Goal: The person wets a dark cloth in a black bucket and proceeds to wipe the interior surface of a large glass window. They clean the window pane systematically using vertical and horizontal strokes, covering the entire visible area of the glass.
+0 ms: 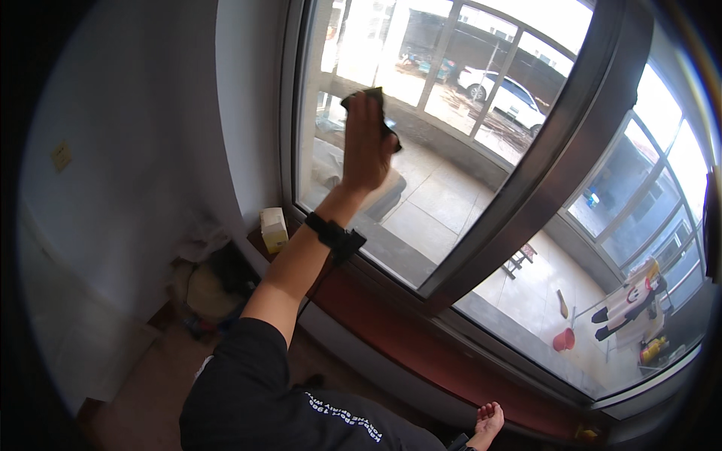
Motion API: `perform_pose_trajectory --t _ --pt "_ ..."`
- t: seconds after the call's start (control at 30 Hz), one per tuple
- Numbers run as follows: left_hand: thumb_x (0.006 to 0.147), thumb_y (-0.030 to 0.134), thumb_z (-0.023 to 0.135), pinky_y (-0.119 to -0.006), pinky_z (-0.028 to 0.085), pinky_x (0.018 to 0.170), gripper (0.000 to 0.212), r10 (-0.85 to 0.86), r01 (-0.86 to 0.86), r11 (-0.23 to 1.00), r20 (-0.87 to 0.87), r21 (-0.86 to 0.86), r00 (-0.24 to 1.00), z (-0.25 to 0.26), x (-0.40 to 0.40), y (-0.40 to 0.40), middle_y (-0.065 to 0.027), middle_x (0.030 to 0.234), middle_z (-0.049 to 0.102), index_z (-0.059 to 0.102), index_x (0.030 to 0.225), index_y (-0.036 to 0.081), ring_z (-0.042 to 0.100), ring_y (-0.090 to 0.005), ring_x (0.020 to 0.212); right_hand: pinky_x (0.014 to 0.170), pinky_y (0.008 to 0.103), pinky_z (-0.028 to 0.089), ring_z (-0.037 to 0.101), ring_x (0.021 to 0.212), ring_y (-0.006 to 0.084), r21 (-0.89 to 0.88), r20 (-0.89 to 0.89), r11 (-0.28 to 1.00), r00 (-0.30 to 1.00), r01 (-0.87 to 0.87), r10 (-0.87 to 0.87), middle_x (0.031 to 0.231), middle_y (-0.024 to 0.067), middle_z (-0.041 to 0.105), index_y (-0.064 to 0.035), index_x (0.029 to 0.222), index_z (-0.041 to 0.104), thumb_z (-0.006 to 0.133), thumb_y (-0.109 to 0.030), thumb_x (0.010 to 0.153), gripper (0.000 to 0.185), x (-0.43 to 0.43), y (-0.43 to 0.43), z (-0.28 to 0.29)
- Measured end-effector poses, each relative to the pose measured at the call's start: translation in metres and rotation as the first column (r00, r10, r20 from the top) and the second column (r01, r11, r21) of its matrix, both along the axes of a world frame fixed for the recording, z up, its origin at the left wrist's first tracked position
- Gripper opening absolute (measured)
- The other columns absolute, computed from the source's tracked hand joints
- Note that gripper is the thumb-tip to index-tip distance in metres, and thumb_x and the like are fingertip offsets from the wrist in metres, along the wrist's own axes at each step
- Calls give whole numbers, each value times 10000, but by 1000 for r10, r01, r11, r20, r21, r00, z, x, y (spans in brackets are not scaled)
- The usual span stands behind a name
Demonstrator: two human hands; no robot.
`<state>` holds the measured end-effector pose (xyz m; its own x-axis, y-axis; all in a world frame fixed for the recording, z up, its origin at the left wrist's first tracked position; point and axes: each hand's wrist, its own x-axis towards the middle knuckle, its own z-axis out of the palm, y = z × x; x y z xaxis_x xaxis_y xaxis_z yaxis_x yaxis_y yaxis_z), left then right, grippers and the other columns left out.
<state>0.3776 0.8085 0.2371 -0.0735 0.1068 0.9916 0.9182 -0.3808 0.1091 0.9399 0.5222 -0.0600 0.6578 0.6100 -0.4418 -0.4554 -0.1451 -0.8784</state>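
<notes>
My left hand [366, 146] is raised and presses a dark cloth [375, 101] flat against the left window pane [434, 191]. The cloth's edges show past the fingertips and beside the thumb. A black strap with a small device [337, 237] sits around my left wrist. Low in the view, my right hand [489, 418] hangs near the edge of the reddish windowsill [383, 321], its fingers loosely curled with nothing seen in them. The dark metal window frame [530, 169] runs between the left pane and the right pane [530, 293].
A small white and yellow box [274, 230] stands at the sill's left end. Bags and other items [208, 287] lie in the corner below the wall. Through the glass show a tiled floor, a red bucket [563, 339], a low stool [519, 260], hanging laundry and a white car.
</notes>
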Motion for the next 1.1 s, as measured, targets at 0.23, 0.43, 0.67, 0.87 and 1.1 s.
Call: perform_pose_trajectory --t 0.23,0.43,0.67,0.87,1.1 --pt "933 432 167 -432 71 1074 661 131 -101 988 293 -115 947 -27 -77 20 -278 1406 44 75 1350 -72 56 -390 1316 615 319 490 552 654 167 46 34 998 998 -46 44 735 30 570 -95 874 563 503 -240 853 158 -13 8 16" --pt "936 405 209 -443 87 1067 652 111 -84 993 414 -84 903 -67 -48 16 -289 1398 73 87 1339 -93 85 -406 1307 624 320 486 554 665 168 19 13 999 999 -49 49 743 18 577 -108 880 570 505 -258 855 165 10 -8 1" --pt "889 347 383 -479 74 1060 657 -89 102 992 149 -81 985 -49 67 -20 -272 1402 106 151 1339 -72 84 -419 1307 628 315 482 551 674 164 -11 23 1000 1000 -18 19 760 13 576 -112 883 574 509 -251 852 157 36 -11 4" --pt "723 257 617 -503 171 1023 719 -220 168 954 -200 -247 955 -18 113 -52 -271 1370 190 285 1291 -35 165 -432 1278 604 323 464 531 632 171 64 -18 996 998 -59 60 701 30 565 -77 801 565 547 -169 830 98 8 6 23" --pt "874 344 451 -466 96 1066 673 -42 42 999 106 0 994 -12 -1 1 -270 1399 126 175 1342 -53 89 -407 1311 608 318 456 511 605 171 57 -42 998 999 -16 18 657 40 547 -57 742 549 540 -127 834 116 -7 -17 42"
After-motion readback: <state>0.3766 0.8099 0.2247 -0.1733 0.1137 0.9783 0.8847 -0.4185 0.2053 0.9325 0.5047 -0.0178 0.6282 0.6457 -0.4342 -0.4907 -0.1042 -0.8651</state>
